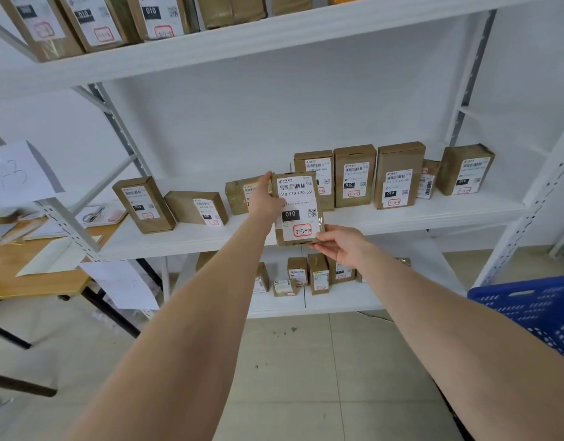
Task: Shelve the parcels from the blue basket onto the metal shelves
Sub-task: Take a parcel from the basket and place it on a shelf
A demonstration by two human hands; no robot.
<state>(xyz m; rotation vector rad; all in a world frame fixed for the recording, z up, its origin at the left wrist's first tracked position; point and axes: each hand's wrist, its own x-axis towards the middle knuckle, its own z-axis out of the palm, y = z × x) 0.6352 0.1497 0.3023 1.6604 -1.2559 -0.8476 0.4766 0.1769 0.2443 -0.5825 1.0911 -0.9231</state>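
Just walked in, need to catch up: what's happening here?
A person holds a brown parcel up at the middle shelf, left grip on its left edge, right grip pinching its bottom right corner. It seems not set down yet. Other parcels stand along that shelf, and the blue basket sits at the right.

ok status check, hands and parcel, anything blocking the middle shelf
Both hands on parcel: left hand at its left edge, right hand at its lower right corner. Parcel upright, label out, at front of middle shelf. Shelved boxes right behind it.
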